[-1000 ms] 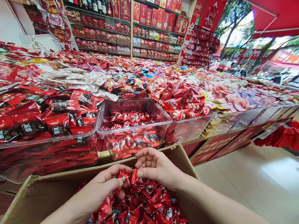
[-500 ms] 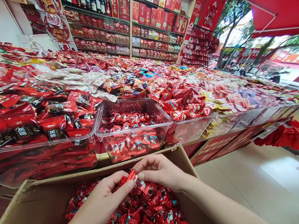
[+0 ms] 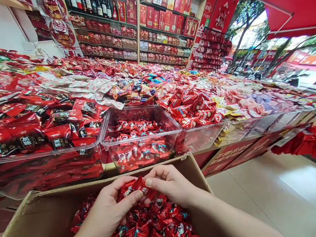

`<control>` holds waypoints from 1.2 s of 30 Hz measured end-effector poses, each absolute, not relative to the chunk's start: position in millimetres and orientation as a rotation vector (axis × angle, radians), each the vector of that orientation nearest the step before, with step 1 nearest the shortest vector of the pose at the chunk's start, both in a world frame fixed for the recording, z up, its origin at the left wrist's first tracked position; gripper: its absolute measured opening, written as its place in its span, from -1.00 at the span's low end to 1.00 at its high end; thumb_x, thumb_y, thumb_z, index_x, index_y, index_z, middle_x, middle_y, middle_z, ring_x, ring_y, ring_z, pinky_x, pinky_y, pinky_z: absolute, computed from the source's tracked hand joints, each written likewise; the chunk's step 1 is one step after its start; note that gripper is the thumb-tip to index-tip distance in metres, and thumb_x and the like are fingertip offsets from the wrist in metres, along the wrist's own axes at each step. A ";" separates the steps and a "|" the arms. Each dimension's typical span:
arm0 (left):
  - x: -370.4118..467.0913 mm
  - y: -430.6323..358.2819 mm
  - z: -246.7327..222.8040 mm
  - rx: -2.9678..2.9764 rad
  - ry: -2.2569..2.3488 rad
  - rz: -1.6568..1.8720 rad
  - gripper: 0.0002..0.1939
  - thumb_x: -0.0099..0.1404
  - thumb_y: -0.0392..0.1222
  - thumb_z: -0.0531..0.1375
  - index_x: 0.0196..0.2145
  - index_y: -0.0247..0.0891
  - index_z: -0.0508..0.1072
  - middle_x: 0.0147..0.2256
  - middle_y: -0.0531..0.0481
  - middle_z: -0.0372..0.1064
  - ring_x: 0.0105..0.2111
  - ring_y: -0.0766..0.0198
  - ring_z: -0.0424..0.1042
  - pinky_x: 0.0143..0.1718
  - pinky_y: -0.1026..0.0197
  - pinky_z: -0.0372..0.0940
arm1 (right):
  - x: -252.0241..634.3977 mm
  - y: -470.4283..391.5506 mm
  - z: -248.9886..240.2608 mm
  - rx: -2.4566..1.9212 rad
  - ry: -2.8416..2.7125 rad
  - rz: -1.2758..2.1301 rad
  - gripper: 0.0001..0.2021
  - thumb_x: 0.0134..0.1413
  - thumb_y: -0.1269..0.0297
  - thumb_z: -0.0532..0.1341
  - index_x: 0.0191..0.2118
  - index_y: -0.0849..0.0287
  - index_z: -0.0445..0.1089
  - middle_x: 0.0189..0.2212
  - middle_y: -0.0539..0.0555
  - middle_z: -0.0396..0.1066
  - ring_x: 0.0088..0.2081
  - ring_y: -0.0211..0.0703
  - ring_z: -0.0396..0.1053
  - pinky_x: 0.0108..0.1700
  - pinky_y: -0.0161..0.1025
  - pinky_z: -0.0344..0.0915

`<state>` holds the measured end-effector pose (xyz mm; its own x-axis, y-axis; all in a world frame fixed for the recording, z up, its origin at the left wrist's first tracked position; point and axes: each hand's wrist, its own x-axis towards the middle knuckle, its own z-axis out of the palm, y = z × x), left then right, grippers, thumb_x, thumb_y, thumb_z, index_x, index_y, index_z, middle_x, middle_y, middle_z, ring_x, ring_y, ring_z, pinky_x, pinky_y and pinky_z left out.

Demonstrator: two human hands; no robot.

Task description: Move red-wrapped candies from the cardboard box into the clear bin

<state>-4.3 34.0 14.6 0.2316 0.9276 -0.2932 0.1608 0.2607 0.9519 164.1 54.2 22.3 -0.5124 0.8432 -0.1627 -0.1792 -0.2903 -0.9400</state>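
Observation:
Red wrapped candies (image 3: 141,186) are pinched between my two hands, above a cardboard box. My left hand (image 3: 114,204) curls around them with its thumb on top. From the other side, my right hand (image 3: 169,184) grips a wrapper between thumb and fingers. Exactly how many candies are held I cannot tell. Beneath the hands, a heap of the same red candies (image 3: 154,227) lies in the cardboard box (image 3: 42,213). Just beyond the box stands a clear plastic bin (image 3: 141,137), partly filled with similar small red candies.
Red and black candy packets (image 3: 29,140) fill a bin at the left. Larger red packets (image 3: 198,112) are heaped right of the clear bin. Shelves (image 3: 138,29) of bottles, gift boxes and packets line the back. Tiled floor (image 3: 247,191) and red bags (image 3: 303,142) are on the right.
The candies between my hands have been turned, so more of their printed red wrappers faces up. My right thumb has shifted slightly up on the wrapper. The view has moved very little.

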 end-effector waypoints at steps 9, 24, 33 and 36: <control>6.6 30.0 18.8 1.035 1.327 0.853 -0.62 -0.08 0.05 0.28 -0.36 -0.25 0.38 -0.71 0.16 0.31 -0.82 0.55 0.01 -0.82 0.48 -0.03 | 170.0 56.6 18.6 -1.105 -1.899 1.073 -0.79 0.02 0.25 0.08 -0.54 0.24 0.21 -0.62 -0.07 0.17 -0.55 -0.39 0.06 -0.50 -0.41 0.04; 8.5 27.7 13.7 1.087 1.250 0.908 -0.69 -0.07 0.01 0.28 -0.45 -0.21 0.32 -0.67 0.19 0.24 -0.75 0.48 0.10 -0.84 0.50 -0.02 | 168.3 54.8 20.6 -0.940 -1.999 1.002 -0.88 0.00 0.36 0.14 -0.35 0.26 0.39 -0.46 0.04 0.39 -0.43 -0.34 0.28 -0.37 -0.42 0.20; 6.2 24.9 27.8 0.725 1.236 0.929 -0.74 0.10 -0.06 0.13 -0.26 -0.22 0.34 -0.45 0.02 0.37 -0.57 0.31 0.34 -0.81 0.43 0.05 | 170.5 84.6 104.3 -0.883 -1.816 0.688 -0.91 0.07 0.33 0.09 -0.29 0.19 0.28 -0.43 0.00 0.35 -0.39 -0.35 0.29 -0.31 -0.36 0.24; 9.4 25.3 11.6 0.775 1.290 0.898 -0.72 0.07 -0.11 0.15 -0.25 -0.24 0.35 -0.46 0.02 0.34 -0.61 0.32 0.35 -0.82 0.42 0.04 | 153.8 138.1 134.5 -1.038 -1.679 1.037 -0.91 0.07 0.32 0.10 -0.29 0.21 0.21 -0.56 -0.06 0.25 -0.55 -0.39 0.25 -0.48 -0.39 0.25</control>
